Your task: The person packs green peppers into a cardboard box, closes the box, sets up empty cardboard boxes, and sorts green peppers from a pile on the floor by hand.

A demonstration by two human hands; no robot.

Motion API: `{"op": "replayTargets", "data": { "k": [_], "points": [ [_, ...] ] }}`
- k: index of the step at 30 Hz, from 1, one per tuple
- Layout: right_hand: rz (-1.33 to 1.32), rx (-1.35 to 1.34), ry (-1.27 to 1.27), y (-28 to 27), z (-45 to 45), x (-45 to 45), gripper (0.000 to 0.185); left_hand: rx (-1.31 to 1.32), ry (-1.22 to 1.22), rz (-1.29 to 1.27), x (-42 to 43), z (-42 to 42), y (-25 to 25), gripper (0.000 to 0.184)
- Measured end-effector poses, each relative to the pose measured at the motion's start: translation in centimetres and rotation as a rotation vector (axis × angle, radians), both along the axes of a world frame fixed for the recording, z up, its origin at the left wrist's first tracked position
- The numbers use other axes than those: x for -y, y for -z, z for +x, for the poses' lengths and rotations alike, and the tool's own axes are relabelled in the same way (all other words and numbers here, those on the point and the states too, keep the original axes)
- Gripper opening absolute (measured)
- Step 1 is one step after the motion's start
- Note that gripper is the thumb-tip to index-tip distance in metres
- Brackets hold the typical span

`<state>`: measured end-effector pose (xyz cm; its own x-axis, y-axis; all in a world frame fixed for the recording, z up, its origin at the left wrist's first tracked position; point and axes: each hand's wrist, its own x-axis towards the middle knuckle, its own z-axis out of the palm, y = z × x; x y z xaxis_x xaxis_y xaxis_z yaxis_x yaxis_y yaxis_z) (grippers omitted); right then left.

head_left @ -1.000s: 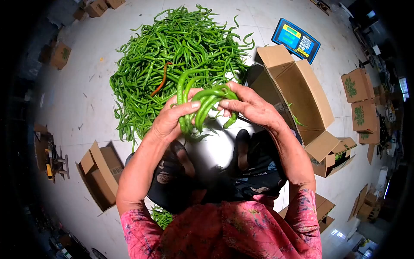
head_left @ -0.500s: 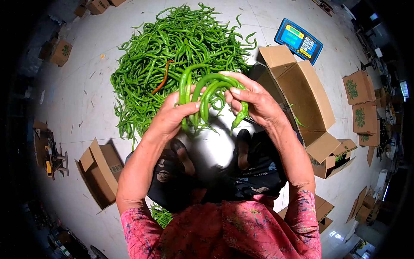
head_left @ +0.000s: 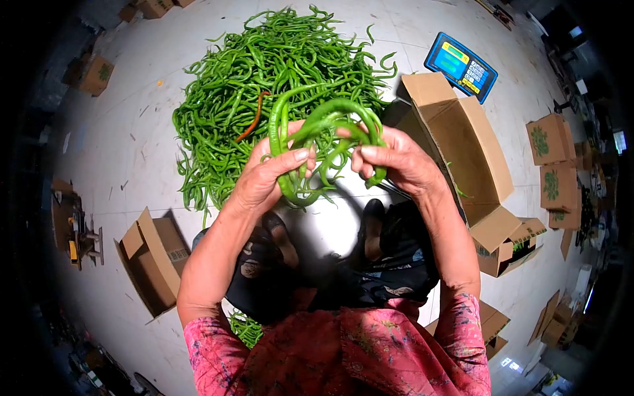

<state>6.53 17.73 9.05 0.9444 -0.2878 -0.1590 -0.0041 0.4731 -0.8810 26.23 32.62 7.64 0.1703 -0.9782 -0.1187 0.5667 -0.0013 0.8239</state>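
Observation:
Several long curved green chili peppers arch between my two hands in front of me. My left hand is closed around some of them, the thumb pressed on top. Fingers of my right hand pinch the other ends of the peppers, which are partly smeared by motion. Just beyond my hands lies a large pile of green chili peppers on the floor. One red chili pepper rests on that pile, to the left of the held ones.
An open cardboard box stands at my right, with a blue digital scale display behind it. Another open box is at the left. A smaller box sits at right. More green peppers lie by my left side.
The peppers between my hands have shifted and turned; the ends at my right hand sit differently in its fingers. Both hands stay in nearly the same place.

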Motion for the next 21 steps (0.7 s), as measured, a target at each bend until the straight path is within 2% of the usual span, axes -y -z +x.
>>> {"op": "replayTargets", "data": {
  "k": [3,6,11,15,19,21],
  "points": [
    [0.045,-0.038,-0.119,-0.2,0.1,-0.3,0.045,0.14,-0.036,0.002,0.0,0.0,-0.1,0.053],
    [0.014,-0.019,-0.089,-0.8,0.0,-0.6,0.047,0.251,-0.048,0.062,-0.3,0.0,-0.8,0.051],
    [0.098,0.131,-0.063,-0.8,-0.1,-0.6,0.053,0.257,-0.103,0.103,-0.2,0.4,0.3,0.046],
    [0.089,0.25,0.137,0.0,-0.1,0.1,0.043,0.24,-0.116,0.142,-0.4,0.4,0.0,0.045],
    [0.015,0.209,0.363,-1.0,-0.3,1.0,0.038,0.259,0.006,0.234,-0.6,0.9,0.2,0.042],
    [-0.031,0.234,0.496,-0.2,-0.5,2.2,0.034,0.271,-0.012,0.291,-0.7,1.0,-0.1,0.037]
  ]
}}
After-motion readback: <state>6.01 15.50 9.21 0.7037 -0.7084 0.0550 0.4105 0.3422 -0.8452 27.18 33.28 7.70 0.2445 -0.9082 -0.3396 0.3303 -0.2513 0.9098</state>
